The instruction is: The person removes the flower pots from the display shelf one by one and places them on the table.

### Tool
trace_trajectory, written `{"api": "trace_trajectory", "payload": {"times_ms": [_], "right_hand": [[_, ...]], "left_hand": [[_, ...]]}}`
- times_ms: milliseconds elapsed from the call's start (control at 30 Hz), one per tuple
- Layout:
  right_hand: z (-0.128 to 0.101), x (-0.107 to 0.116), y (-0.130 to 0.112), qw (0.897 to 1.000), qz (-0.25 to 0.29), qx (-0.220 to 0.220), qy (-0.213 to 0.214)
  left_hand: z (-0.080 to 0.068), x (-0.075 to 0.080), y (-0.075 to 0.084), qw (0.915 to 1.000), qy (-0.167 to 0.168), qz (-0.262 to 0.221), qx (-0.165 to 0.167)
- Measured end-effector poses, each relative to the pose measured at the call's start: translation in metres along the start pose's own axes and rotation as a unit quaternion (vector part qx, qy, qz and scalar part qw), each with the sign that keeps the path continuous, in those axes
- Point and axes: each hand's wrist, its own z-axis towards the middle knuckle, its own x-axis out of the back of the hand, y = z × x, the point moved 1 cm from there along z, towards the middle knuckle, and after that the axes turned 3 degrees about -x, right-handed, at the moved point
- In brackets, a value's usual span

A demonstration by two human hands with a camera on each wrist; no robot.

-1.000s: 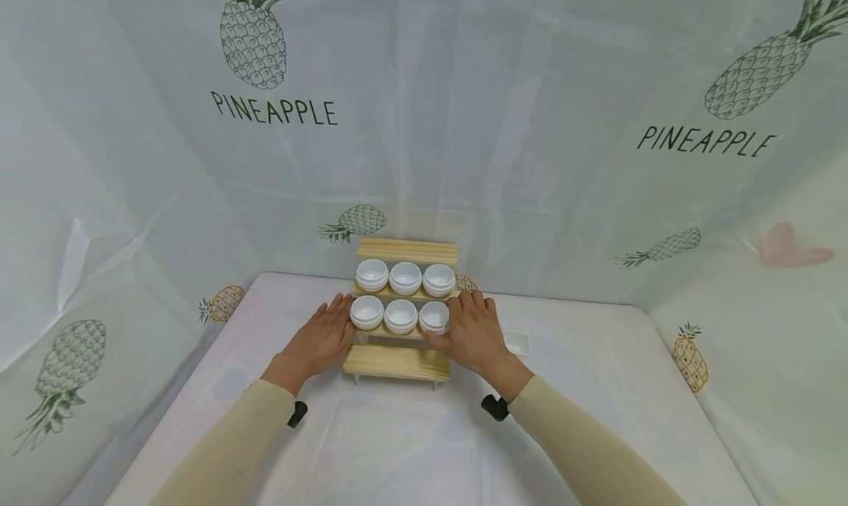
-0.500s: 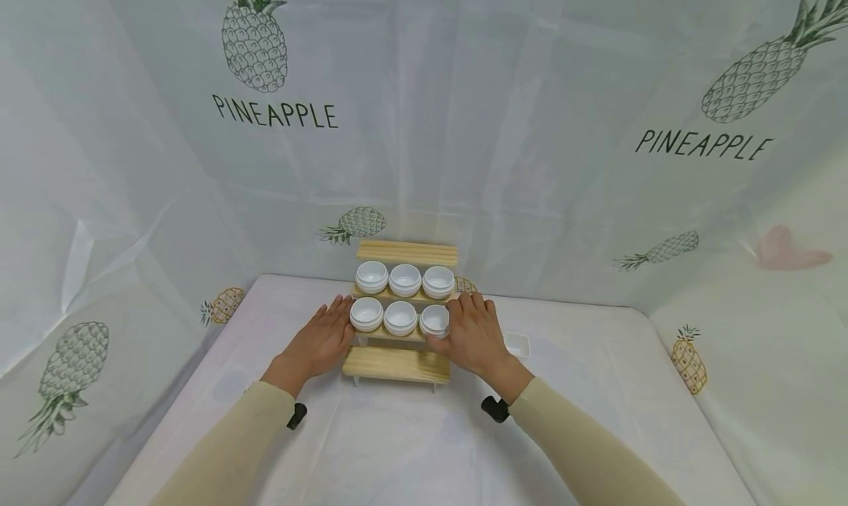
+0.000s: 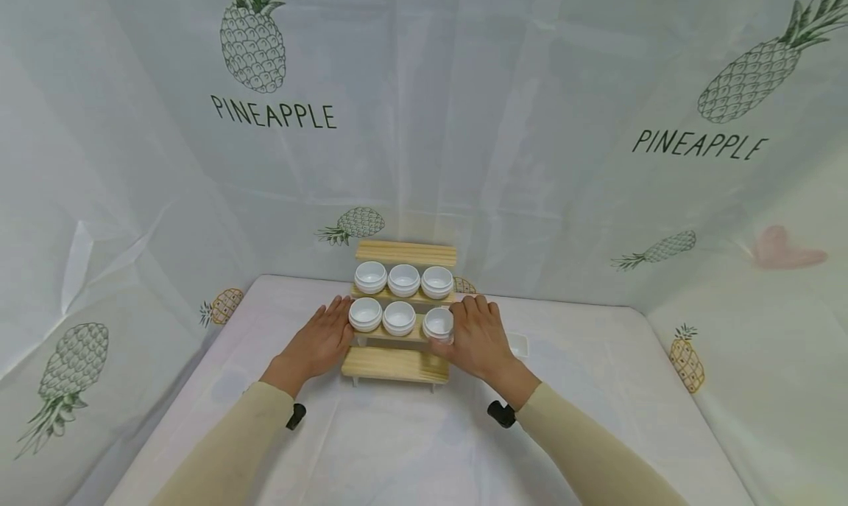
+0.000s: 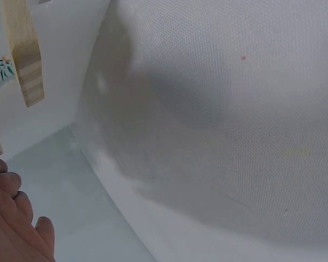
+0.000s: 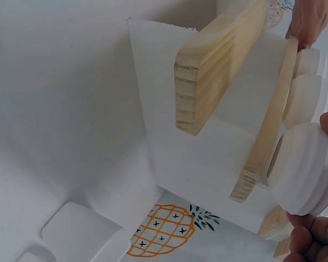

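At frame centre the right hand (image 3: 482,336) grips a white bowl (image 3: 439,323) on the wooden rack (image 3: 394,364), while the left hand (image 3: 319,341), seemingly flat with relaxed fingers, rests beside it.

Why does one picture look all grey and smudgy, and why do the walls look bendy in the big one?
Left wrist view: the camera sits very close to the white cloth, so it shows mostly a soft grey shadow. Head view: the wide lens curves the pineapple-print curtain at the edges. Right wrist view: the ribbed white plastic cup looks washed out, while the stepped wooden shelf stays sharp.
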Motion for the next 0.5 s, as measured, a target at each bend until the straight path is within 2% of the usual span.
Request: {"api": "trace_trajectory", "payload": {"times_ms": [233,500], "right_hand": [[-0.009,0.008,0.009,1.0,0.002,-0.003,-0.014],[-0.025,0.014,0.023,1.0,-0.003,-0.006,0.009]], "left_hand": [[0.0,0.0,-0.001,1.0,-0.002,-0.003,-0.002],[0.001,0.0,-0.001,1.0,-0.003,-0.003,-0.001]]}}
